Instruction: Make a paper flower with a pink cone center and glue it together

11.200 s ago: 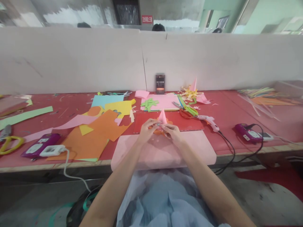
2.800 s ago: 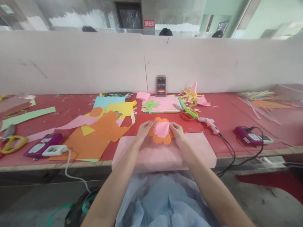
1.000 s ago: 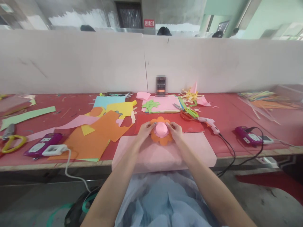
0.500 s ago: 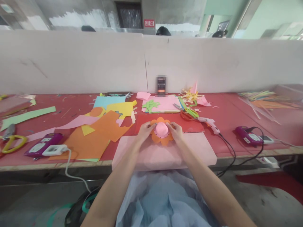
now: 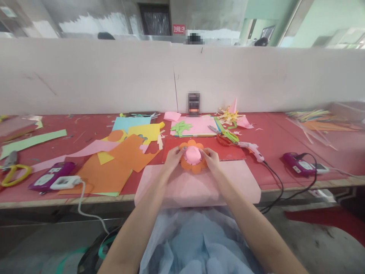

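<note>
An orange paper flower [image 5: 192,166] with a pink paper cone [image 5: 192,154] in its middle is held just above a pale pink sheet [image 5: 234,182]. My left hand [image 5: 172,157] pinches the flower's left edge and my right hand [image 5: 211,158] pinches its right edge, fingers curled against the pink cone. A dark red sheet [image 5: 228,150] lies just behind the flower.
Orange [image 5: 114,167], yellow [image 5: 146,130] and blue [image 5: 127,121] paper lie to the left. A glue gun [image 5: 252,147] with a black cord and scissors [image 5: 225,135] lie to the right. Purple devices [image 5: 49,176] [image 5: 299,161] flank the spot. A white partition [image 5: 114,76] stands behind the red table [image 5: 285,133].
The pink cone stood point up in my fingers at first. It now sits in the orange flower, which has turned a little between my hands.
</note>
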The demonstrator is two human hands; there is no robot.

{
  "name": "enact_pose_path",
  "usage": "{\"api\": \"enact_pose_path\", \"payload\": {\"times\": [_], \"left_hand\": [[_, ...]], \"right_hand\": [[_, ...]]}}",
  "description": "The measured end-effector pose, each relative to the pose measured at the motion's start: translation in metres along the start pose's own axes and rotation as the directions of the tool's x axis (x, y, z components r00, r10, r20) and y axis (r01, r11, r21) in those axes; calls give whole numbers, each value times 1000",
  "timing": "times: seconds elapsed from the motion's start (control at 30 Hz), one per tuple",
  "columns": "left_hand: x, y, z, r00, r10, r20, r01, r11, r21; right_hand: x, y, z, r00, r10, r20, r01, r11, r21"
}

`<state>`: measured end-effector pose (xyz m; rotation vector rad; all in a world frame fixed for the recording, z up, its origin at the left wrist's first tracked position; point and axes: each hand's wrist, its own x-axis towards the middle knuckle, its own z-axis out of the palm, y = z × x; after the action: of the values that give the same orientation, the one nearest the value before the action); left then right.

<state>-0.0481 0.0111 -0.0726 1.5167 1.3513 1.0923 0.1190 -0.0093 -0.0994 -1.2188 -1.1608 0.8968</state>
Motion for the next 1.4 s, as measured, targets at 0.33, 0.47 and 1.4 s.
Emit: {"api": "enact_pose_path", "payload": {"times": [0.33, 0.47, 1.4], "left_hand": [[1, -6, 1, 999, 18, 49, -16, 999, -48], [4, -9, 0, 999, 34, 5, -34, 999, 2], [2, -3, -2, 999, -3, -48, 6, 998, 64]], "right_hand": [[1, 2, 1, 1000, -8, -9, 8, 1000, 20], [0, 1, 2, 1000, -11, -1, 11, 1000, -28], [0, 3, 0, 1000, -15, -15, 14, 999, -33]]}}
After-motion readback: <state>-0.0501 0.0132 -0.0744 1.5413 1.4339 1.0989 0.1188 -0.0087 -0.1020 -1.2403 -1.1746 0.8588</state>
